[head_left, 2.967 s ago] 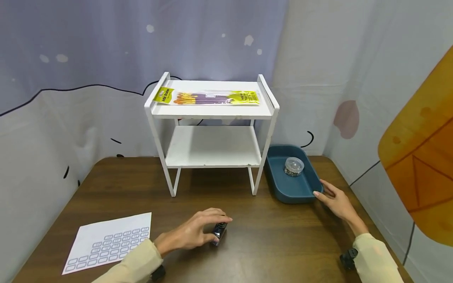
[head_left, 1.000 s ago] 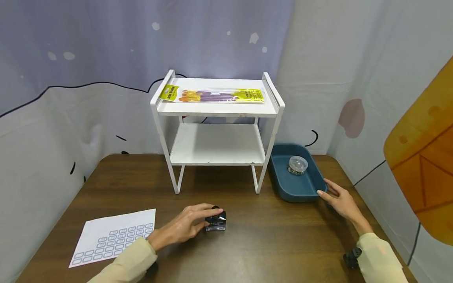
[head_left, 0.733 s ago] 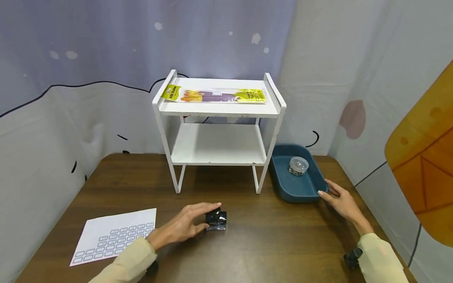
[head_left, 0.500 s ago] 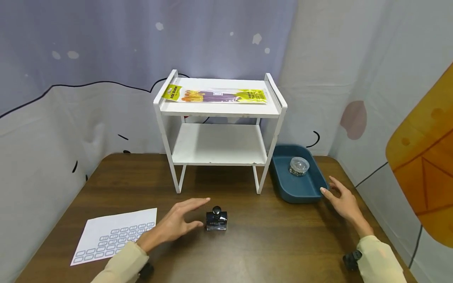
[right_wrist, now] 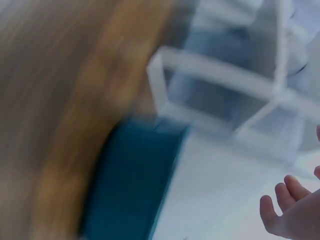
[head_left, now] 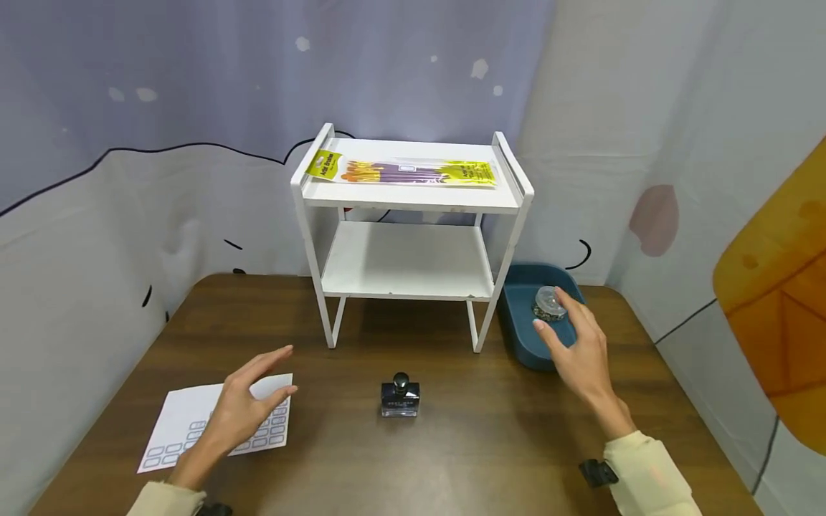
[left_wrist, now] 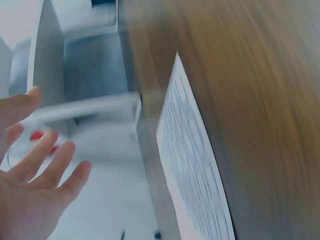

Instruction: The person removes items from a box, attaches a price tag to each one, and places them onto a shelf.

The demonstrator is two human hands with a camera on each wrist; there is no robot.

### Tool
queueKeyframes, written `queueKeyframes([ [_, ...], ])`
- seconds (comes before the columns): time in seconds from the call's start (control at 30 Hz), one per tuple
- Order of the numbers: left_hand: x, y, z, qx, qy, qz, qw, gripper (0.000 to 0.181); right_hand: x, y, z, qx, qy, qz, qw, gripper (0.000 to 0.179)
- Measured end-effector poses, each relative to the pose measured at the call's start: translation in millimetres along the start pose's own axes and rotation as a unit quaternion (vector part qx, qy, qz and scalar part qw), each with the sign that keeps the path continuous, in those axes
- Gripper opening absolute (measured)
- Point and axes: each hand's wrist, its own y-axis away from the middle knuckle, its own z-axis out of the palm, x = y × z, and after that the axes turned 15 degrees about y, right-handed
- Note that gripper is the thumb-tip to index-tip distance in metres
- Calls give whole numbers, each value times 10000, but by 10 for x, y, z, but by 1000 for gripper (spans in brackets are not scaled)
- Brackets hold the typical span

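Observation:
Over the white label sheet [head_left: 187, 412] my left hand [head_left: 239, 412] hovers, thumb and fingers apart and holding nothing. A dark glass bottle with a round black stopper [head_left: 400, 398] stands upright on the table, between my two hands. My right hand [head_left: 584, 351] is spread in the air and overlaps the near right corner of the blue tray [head_left: 532, 351] in the head view. Inside that tray sits a small clear round container [head_left: 548, 304] with tiny bits at its bottom, close to my right fingertips in this view. Both wrist views are blurred.
A white two-tier shelf [head_left: 408, 261] stands at the back of the brown table [head_left: 464, 444]. On its top tier lies a packet of artist brushes [head_left: 406, 173]. Printed cloth [head_left: 193, 215] hangs behind the table, with an orange shape [head_left: 787, 301] at the right.
My left hand has let go of the bottle and moved left over the label sheet; the bottle was turned earlier. My right hand has left the tray's edge and shifted left and up.

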Motion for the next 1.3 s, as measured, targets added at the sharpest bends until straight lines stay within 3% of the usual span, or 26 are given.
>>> queueKeyframes([
  [0.1, -55, 76, -197, 7, -414, -302, 9987, 59, -379, 22, 62, -23, -1073, -134, 9941, 58],
  [0.23, -149, 214, -429, -138, -950, -713, 9928, 55, -908, 111, 180, -213, -2431, -378, 9690, 56],
  [0.4, -269, 377, -628, -314, -1374, -1182, 9829, 52, -1490, 390, 433, -1114, -3127, -1030, 9377, 52],
  [0.5, -309, 433, -720, -359, -1531, -1405, 9775, 52, -1770, 586, 614, -1806, -3216, -1268, 9208, 49],
  [0.6, -346, 469, -816, -385, -1757, -1564, 9712, 53, -1978, 744, 834, -2443, -2882, -1567, 9125, 49],
  [0.73, -407, 500, -929, -639, -1987, -1886, 9596, 52, -2147, 891, 1174, -3249, -1680, -2340, 9008, 52],
  [0.8, -432, 504, -974, -827, -2037, -2084, 9530, 53, -2208, 952, 1341, -3620, -979, -2750, 8853, 55],
  [0.87, -456, 510, -1011, -987, -2047, -2233, 9479, 53, -2260, 1008, 1491, -3914, -389, -3149, 8638, 57],
  [1.03, -499, 530, -1064, -1221, -2090, -2419, 9396, 55, -2383, 1127, 1769, -4498, 672, -3611, 8141, 59],
  [1.13, -509, 554, -1079, -1309, -2145, -2449, 9364, 54, -2448, 1180, 1889, -4593, 1172, -3760, 7962, 59],
  [1.3, -513, 588, -1095, -1378, -2222, -2514, 9319, 53, -2534, 1230, 2019, -4651, 1589, -3931, 7771, 60],
])
